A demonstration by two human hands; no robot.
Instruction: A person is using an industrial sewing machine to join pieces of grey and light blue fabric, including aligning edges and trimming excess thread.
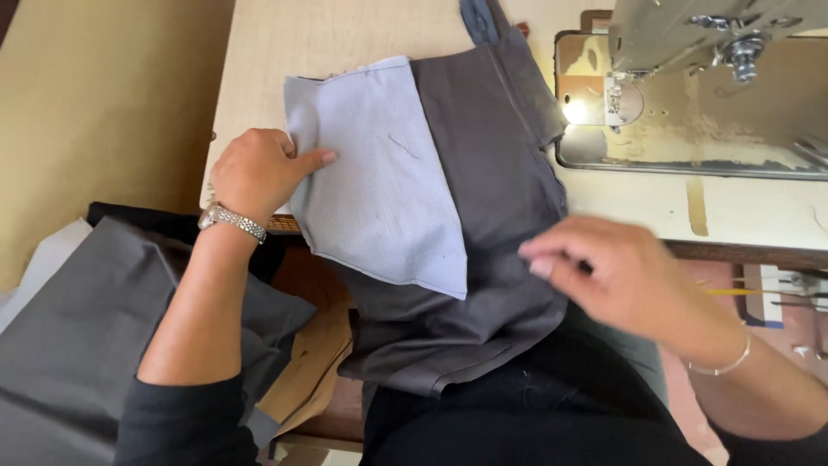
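Bare bench [345, 34] lies open at 11 to 12 o'clock of the dark grey cloth [492, 173], room enough for a hand to pass. At 2 o'clock the sewing machine [707, 43] head overhangs its metal bed [690, 147], closing that side from above. At 3 o'clock a pale strip of bench stays free. At 8 o'clock, grey fabric [78, 345] is heaped beside the bench edge.
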